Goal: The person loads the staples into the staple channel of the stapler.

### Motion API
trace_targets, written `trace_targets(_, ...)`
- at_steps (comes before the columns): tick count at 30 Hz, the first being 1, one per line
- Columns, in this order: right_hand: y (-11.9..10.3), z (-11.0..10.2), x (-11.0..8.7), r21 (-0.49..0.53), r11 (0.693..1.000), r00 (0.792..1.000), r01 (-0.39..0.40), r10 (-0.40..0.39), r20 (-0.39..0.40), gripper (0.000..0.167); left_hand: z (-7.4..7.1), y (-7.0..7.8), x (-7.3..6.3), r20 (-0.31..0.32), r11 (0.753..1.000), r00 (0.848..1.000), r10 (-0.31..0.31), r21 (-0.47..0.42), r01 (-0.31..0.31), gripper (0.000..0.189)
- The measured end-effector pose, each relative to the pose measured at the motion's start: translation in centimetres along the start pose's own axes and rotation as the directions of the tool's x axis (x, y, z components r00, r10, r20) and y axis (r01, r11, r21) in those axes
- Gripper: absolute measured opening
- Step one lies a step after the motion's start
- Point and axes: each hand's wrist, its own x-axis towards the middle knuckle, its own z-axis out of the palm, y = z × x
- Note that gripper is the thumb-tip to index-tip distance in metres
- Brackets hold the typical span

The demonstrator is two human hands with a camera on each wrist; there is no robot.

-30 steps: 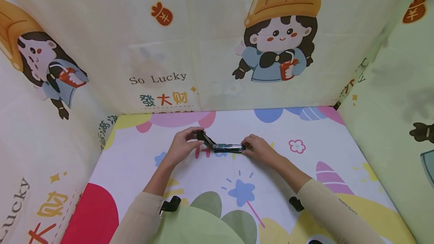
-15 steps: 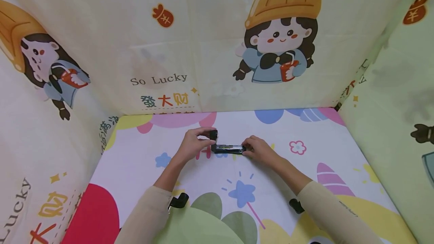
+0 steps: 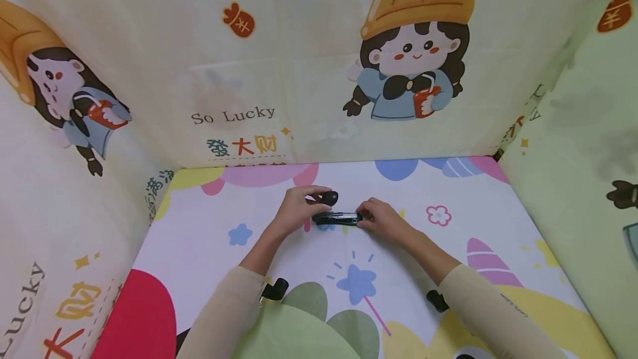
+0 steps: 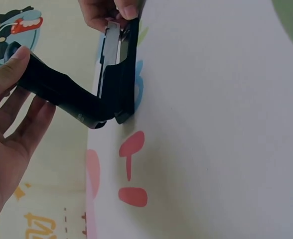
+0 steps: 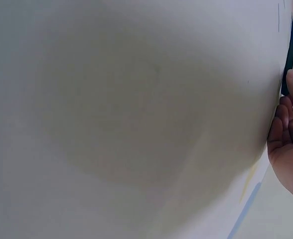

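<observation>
A black stapler (image 3: 336, 219) with its top arm swung up lies toward the back of the patterned table. In the left wrist view, the raised top arm (image 4: 62, 89) angles away from the base, and a metal rail (image 4: 109, 55) shows along the base. My left hand (image 3: 296, 209) pinches the free end of that top arm between thumb and fingers. My right hand (image 3: 386, 219) holds the right end of the base, with the thumb on it. At the right edge of the right wrist view, my right hand (image 5: 288, 144) and part of the stapler (image 5: 291, 55) show.
A cloth with cartoon prints covers the table (image 3: 408, 270). Printed fabric walls (image 3: 309, 71) rise behind it and on both sides. Small black devices (image 3: 276, 289) sit at both sleeves.
My left hand has moved right, swinging the stapler's top arm up and over toward the base. The right hand and the base have stayed in place.
</observation>
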Motion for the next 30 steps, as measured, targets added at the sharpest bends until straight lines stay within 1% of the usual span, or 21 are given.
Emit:
trace_targets(5, 0.0, 0.0, 0.0, 0.007, 1.000, 1.000, -0.004, 0.004, -0.004, 0.026, 0.6, 0.1, 0.4, 0.010, 0.997, 0.999, 0.047, 0.057, -0.048, 0.036)
trace_targets(9, 0.1, 0.1, 0.0, 0.011, 1.000, 1.000, -0.004, 0.004, -0.008, 0.026, 1.2, 0.3, 0.7, 0.032, 0.989, 0.997, 0.066, 0.127, -0.070, 0.036)
trace_targets(13, 0.2, 0.1, 0.0, 0.021, 1.000, 1.000, 0.004, -0.003, -0.015, 0.025, 1.6, 0.5, 1.0, 0.055, 0.980, 0.995, 0.083, 0.178, -0.091, 0.036)
trace_targets(22, 0.2, 0.0, 0.0, 0.015, 1.000, 1.000, 0.016, -0.016, -0.023, 0.025, 2.3, 0.8, 1.4, 0.117, 0.948, 0.986, 0.117, 0.284, -0.146, 0.037)
trace_targets(30, 0.1, 0.0, 0.0, 0.011, 1.000, 1.000, 0.002, -0.001, -0.018, 0.024, 3.0, 0.8, 1.8, 0.138, 0.922, 0.982, 0.132, 0.347, -0.172, 0.037)
